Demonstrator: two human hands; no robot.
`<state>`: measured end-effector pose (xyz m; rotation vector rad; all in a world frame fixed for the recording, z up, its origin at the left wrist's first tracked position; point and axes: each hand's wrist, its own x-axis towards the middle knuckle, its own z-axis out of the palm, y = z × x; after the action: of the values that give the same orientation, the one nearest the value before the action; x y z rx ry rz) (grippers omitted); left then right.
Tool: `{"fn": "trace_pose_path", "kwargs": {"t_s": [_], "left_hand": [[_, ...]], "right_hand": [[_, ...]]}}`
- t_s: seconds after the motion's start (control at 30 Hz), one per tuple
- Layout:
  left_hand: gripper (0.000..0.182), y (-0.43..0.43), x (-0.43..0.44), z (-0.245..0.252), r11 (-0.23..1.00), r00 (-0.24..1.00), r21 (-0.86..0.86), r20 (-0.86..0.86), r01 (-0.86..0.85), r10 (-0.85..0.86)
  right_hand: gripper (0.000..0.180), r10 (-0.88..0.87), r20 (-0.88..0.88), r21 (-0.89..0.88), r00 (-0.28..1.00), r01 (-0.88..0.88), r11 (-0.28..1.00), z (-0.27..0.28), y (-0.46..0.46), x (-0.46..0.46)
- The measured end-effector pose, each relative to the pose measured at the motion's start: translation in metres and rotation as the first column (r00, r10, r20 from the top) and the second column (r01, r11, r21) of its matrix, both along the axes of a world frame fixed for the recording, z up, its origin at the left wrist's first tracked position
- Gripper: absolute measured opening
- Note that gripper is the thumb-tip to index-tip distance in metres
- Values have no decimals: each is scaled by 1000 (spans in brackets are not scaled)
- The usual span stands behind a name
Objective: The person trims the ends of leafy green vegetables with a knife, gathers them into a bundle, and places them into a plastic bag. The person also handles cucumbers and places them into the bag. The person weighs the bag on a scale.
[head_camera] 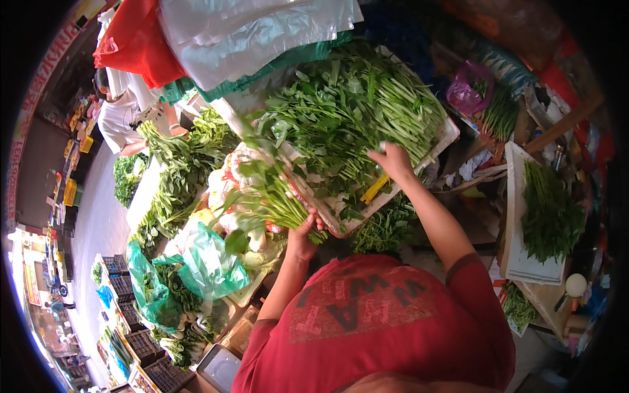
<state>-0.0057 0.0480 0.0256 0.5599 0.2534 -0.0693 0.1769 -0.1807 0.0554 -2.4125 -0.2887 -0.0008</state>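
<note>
My left hand (305,235) is closed around the stems of a bunch of leafy greens (282,204), whose blurred leaves fan out to the upper left, beside the rim of a white foam box (322,212). Inside that box lie a large heap of leafy greens with long pale stems (339,118) and a yellow-handled tool (375,189), partly under my right forearm. Above the near edge of the box is my right hand (391,159), its fingers bent; something small and pale shows at a fingertip. Whether it grips anything is unclear.
Plastic bags (255,39) hang above the box. At left are more greens (172,182), a green plastic bag (214,263) and a person in a white shirt (128,118). Another foam box (513,216) with greens stands at right. Dark crates (142,344) sit at lower left.
</note>
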Motion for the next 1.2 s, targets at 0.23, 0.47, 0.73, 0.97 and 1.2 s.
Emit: {"fn": "trace_pose_path", "kwargs": {"t_s": [0.23, 0.47, 0.73, 0.97, 1.2], "left_hand": [[22, -7, -16, -21, 999, 999, -22, 17, 42, -42], [28, -10, -1, -25, 999, 1000, 35, -21, 5, -4], [23, -29, 15, -20, 996, 993, 67, -110, 55, -48], [24, -42, 22, -17, 982, 993, 165, -82, 97, -84], [27, -36, 17, -27, 986, 978, 139, -199, 90, -61]], "right_hand": [[32, -182, 41, -243, 983, 186, 952, -15, 27, 39], [25, 111, 22, 486, 994, -108, 867, -3, 48, -44], [14, 315, -523, 758, 792, 264, 597, -22, 35, -57], [14, 411, -431, 826, 803, 169, 537, -37, 54, -87], [29, 39, 209, 172, 977, -76, 982, -7, 38, -111]]}}
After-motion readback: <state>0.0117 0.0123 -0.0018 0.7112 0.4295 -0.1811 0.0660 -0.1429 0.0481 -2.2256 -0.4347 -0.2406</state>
